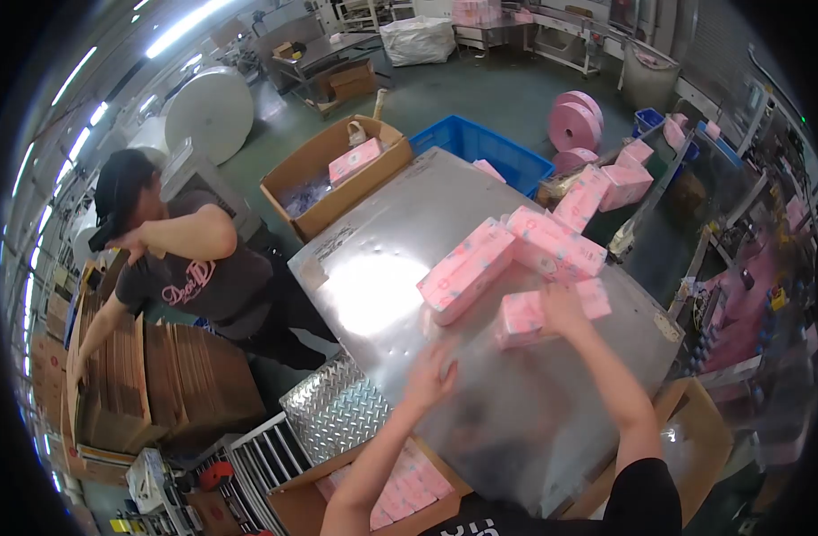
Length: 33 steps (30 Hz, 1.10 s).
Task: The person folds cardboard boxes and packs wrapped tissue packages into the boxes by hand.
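My right hand [563, 309] grips a pink tissue pack [520, 319] from above, near the front right of the metal table [382, 241]. Somewhat smeared by motion, my left hand [431, 379] hovers over the tabletop to the left, its fingers apart and nothing in them. Between the hands and the far edge lie a long pink pack [467, 271] and another pack [556, 243], touching at a corner. Below my left forearm, an open carton [445, 511] holds several pink packs in rows.
More pink packs [625, 186] come along the machine at right. Behind the table stand a blue crate [480, 134] and a cardboard box [333, 143]. A co-worker [212, 268] stands at left beside stacked flat cartons [172, 375]. A roller conveyor [266, 456] runs lower left.
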Tool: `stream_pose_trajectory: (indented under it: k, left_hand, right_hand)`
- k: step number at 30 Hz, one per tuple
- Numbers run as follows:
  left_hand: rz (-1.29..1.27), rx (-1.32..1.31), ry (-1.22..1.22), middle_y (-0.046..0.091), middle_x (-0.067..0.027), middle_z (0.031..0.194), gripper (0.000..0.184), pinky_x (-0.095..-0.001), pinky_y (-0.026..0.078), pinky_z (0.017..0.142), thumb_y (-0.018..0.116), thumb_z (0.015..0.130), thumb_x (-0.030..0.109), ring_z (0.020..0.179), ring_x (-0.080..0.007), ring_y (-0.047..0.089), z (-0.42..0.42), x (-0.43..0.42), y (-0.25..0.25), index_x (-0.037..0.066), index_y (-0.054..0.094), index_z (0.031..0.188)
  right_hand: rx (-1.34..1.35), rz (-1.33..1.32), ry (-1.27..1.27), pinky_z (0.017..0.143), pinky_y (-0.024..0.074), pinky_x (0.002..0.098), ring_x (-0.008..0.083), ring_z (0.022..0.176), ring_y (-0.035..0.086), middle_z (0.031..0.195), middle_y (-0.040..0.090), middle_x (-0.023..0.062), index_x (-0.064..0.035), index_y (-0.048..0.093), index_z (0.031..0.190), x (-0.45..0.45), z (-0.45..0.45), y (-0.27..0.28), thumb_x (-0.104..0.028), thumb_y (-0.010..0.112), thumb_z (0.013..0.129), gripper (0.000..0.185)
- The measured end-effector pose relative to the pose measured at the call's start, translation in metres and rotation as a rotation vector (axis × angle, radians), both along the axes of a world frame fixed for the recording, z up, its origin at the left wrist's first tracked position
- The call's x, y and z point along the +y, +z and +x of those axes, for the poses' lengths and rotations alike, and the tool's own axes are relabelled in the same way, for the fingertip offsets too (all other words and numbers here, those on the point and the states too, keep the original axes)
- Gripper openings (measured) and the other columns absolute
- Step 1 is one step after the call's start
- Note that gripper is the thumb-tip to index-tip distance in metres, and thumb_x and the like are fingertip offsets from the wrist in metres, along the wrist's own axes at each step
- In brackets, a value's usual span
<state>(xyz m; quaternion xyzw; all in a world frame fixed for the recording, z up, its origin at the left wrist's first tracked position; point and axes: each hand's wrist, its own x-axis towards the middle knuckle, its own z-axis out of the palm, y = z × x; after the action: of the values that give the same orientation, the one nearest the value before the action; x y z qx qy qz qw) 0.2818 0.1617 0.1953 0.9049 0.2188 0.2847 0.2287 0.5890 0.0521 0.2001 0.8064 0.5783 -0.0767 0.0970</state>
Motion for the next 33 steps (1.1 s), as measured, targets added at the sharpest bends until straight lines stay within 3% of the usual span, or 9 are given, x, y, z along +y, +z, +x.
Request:
stream_pose_trajectory:
  k: [4,6,8,10,16,22,28,31,33]
  left_hand:
    - [0.054,-0.043,0.081,0.055,-0.0193,0.129,0.071,-0.0428,0.048,0.096,0.075,0.075,0.022,0.118,-0.0381,0.053,0.071,0.068,-0.002,0.010,0.046,0.139]
    - [0.334,0.321,0.312,0.050,-0.0262,0.133,0.087,-0.0465,0.045,0.099,0.077,0.072,0.034,0.124,-0.0432,0.048,0.086,0.085,0.000,0.007,0.038,0.145]
    - [0.312,0.323,0.293,0.052,-0.0290,0.127,0.096,-0.0491,0.045,0.098,0.076,0.068,0.042,0.120,-0.0445,0.049,0.089,0.107,-0.028,0.006,0.035,0.147]
    - [-0.043,0.363,0.237,0.054,-0.0274,0.119,0.096,-0.0500,0.047,0.093,0.076,0.067,0.043,0.111,-0.0429,0.053,0.083,0.110,-0.037,0.009,0.036,0.147]
    - [-0.046,0.528,0.452,0.054,-0.0271,0.106,0.100,-0.0514,0.044,0.089,0.074,0.063,0.046,0.099,-0.0427,0.053,-0.005,0.030,-0.014,0.013,0.034,0.149]
    - [-0.139,0.536,0.680,0.050,-0.0275,0.114,0.099,-0.0506,0.043,0.092,0.076,0.063,0.043,0.106,-0.0426,0.051,-0.067,0.000,-0.021,0.013,0.035,0.148]
    - [-0.176,0.457,0.655,0.050,-0.0245,0.118,0.102,-0.0501,0.048,0.089,0.076,0.064,0.038,0.108,-0.0423,0.050,-0.070,0.002,-0.015,0.013,0.029,0.151]
    - [-0.148,0.439,0.619,0.049,-0.0252,0.118,0.101,-0.0497,0.049,0.088,0.075,0.065,0.038,0.107,-0.0423,0.051,-0.074,0.001,-0.019,0.010,0.030,0.151]
    - [-0.117,0.424,0.582,0.049,-0.0266,0.117,0.100,-0.0490,0.048,0.088,0.075,0.065,0.037,0.105,-0.0429,0.051,-0.077,-0.001,-0.021,0.008,0.031,0.150]
  right_hand:
    - [-0.225,0.147,-0.147,0.108,0.0334,0.0472,0.0300,0.119,0.054,0.125,0.058,0.0175,0.0044,0.047,0.135,-0.027,0.072,0.008,-0.048,0.087,0.056,0.103]
    - [0.661,0.377,-0.273,0.107,0.0361,0.0428,0.0287,0.124,0.051,0.131,0.056,0.0160,-0.0013,0.045,0.139,-0.016,0.101,0.034,-0.043,0.085,0.063,0.096]
    - [0.538,0.356,-0.249,0.105,0.0394,0.0366,0.0275,0.126,0.050,0.137,0.052,0.0147,-0.0069,0.044,0.141,0.009,0.139,0.041,-0.037,0.083,0.068,0.089]
    - [0.180,0.510,-0.091,0.109,0.0362,0.0456,0.0279,0.136,0.041,0.144,0.045,0.0133,-0.0087,0.043,0.142,0.033,0.183,0.015,-0.033,0.082,0.069,0.087]
    - [-0.216,0.119,-0.080,0.111,0.0216,0.0673,0.0272,0.148,0.019,0.151,0.036,0.0075,-0.0118,0.038,0.144,0.130,0.193,0.017,-0.041,0.085,0.062,0.099]
    - [0.245,0.245,0.104,0.097,0.0464,0.0469,0.0402,0.105,0.062,0.113,0.064,0.0245,0.0002,0.058,0.117,0.197,0.128,-0.025,-0.030,0.075,0.065,0.063]
    - [0.470,-0.062,0.577,0.078,0.0503,0.0456,0.0397,0.086,0.065,0.095,0.069,0.0193,-0.0040,0.065,0.101,0.068,-0.017,-0.004,-0.023,0.075,0.063,0.043]
    - [0.448,-0.182,0.661,0.087,0.0489,0.0425,0.0381,0.099,0.064,0.109,0.067,0.0187,-0.0043,0.064,0.111,-0.005,-0.058,0.009,-0.019,0.072,0.067,0.047]
    - [1.135,-0.100,0.630,0.099,0.0440,0.0385,0.0365,0.116,0.057,0.125,0.061,0.0177,-0.0055,0.060,0.123,-0.034,-0.050,0.041,-0.016,0.070,0.071,0.054]
